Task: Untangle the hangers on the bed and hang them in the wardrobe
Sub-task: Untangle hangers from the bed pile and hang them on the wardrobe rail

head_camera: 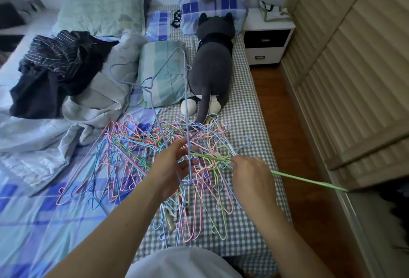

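Your left hand curls its fingers round the lilac hanger, raised upright above the pile on the bed. Your right hand pinches the green hanger, which points right toward the wardrobe. Draw the green one out slowly along its own length (its hook end looks snagged in the tangle), keeping the lilac one lifted clear.

No text, label, brand, number or sign can be read anywhere.
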{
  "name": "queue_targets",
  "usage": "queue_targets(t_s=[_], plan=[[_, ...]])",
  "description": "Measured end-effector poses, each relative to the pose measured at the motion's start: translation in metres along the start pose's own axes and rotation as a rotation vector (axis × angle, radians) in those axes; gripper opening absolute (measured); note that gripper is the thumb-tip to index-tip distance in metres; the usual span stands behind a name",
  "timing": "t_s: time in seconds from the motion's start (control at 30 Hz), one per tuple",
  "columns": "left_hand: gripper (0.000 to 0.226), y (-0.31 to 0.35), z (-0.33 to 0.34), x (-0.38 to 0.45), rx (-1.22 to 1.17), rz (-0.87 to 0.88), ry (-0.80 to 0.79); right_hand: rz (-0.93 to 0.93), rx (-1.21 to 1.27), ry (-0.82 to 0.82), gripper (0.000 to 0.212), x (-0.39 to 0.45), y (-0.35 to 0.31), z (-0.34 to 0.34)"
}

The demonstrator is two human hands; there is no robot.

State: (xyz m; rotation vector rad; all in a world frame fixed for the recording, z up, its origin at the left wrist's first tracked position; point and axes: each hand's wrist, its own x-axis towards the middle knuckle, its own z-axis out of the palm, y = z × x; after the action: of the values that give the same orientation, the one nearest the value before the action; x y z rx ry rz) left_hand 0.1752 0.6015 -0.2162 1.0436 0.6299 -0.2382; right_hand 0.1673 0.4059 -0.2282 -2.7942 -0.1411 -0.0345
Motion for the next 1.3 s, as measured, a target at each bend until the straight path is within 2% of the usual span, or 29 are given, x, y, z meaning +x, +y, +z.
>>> queue_targets(t_s=[0.13,0.27,0.5,0.63,0.8,1.07,1.3], plan=[[0.039,-0.004,-0.002,0.003,0.019,0.014,-0.003,-0.019,0.001,0.004,0.02,-0.002,-0.002,-0.002],[0.038,-0.008,-0.003,0.006,0.047,0.024,-0.004,-0.045,0.011,0.005,0.023,-0.003,-0.004,-0.003],[0.038,-0.012,-0.03,0.018,0.182,-0.002,0.085,-0.037,0.049,0.023,0.022,-0.006,0.015,-0.007],[0.03,-0.02,-0.048,0.015,0.197,0.003,0.135,0.141,0.115,0.063,0.02,0.001,0.041,-0.004],[0.032,-0.028,-0.064,0.006,0.22,0.006,0.149,0.465,0.287,0.003,0.028,0.007,0.076,0.009],[0.032,-0.027,-0.072,-0.001,0.18,-0.002,0.136,0.569,0.278,0.121,0.027,0.007,0.087,0.001],[0.033,-0.028,-0.074,-0.003,0.156,0.005,0.128,0.614,0.248,0.147,0.027,0.006,0.084,-0.001]])
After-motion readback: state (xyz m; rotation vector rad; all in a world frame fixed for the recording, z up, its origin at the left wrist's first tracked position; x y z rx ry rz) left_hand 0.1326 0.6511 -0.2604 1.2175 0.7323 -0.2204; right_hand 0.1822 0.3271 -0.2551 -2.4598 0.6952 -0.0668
